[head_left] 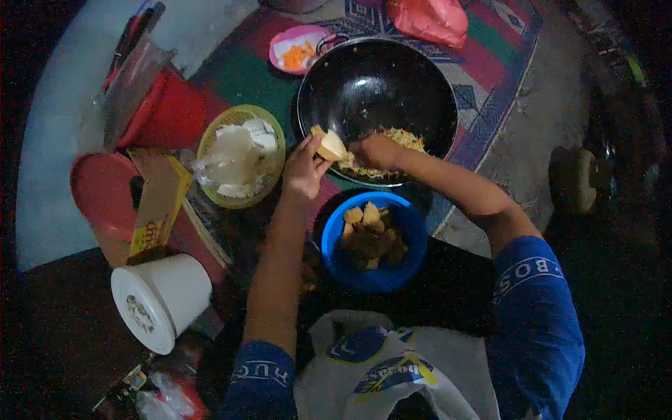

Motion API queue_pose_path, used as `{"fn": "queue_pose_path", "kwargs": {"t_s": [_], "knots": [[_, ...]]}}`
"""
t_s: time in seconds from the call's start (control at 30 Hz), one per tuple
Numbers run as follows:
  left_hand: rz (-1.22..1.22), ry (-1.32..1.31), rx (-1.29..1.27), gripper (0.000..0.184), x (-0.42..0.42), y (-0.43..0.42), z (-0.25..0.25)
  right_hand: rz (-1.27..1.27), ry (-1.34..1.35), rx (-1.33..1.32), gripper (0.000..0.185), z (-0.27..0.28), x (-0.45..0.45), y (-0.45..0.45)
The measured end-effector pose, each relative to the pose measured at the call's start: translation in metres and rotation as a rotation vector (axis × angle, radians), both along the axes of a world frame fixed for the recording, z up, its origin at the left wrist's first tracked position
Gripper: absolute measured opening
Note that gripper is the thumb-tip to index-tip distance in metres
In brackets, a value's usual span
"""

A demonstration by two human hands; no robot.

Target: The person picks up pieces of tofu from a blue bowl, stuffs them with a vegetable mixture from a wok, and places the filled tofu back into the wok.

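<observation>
My left hand (305,169) is closed around a piece of fried tofu (330,145), golden at the edge with a pale side facing up. It is held over the near left rim of a black wok (371,77). Shredded vegetables (409,139) lie in the near part of the wok. My right hand (379,152) is over these shreds with its fingers bent together, their tips close to the tofu. What the fingers pinch is too dark to make out. A blue bowl (413,262) of brown fried tofu pieces (371,238) stands just below the wok.
On the left stand a yellow-green basket (278,162) with plastic and paper, a red container (164,112) and a white lidded bucket (178,290). A pink plate (278,45) with orange bits and a red plastic bag (437,21) lie beyond the wok on the patterned mat (483,105).
</observation>
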State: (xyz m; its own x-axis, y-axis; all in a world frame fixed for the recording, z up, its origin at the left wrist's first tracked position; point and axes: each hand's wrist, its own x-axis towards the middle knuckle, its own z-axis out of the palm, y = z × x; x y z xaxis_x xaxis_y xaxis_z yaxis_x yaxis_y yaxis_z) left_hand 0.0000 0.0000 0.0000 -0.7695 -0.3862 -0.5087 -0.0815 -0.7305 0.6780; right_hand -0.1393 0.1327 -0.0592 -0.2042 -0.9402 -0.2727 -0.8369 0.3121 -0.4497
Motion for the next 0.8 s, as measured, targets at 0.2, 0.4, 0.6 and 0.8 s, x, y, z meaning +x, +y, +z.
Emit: {"fn": "queue_pose_path", "kwargs": {"t_s": [0.2, 0.4, 0.6, 0.8], "knots": [[-0.035, -0.012, 0.048, 0.041, 0.002, 0.002, 0.008, 0.095, 0.099, 0.275, 0.027, 0.065, 0.023, -0.012], [0.038, 0.019, 0.063, 0.041, 0.000, -0.005, -0.001, 0.011, 0.068, 0.264, 0.017, 0.063, 0.021, -0.017], [0.081, 0.009, 0.122, 0.042, -0.008, -0.001, -0.006, 0.010, 0.144, 0.166, 0.016, 0.049, 0.021, -0.012], [0.107, -0.007, 0.097, 0.043, -0.007, 0.002, -0.005, -0.093, 0.081, 0.117, 0.022, 0.041, 0.022, -0.004]]}}
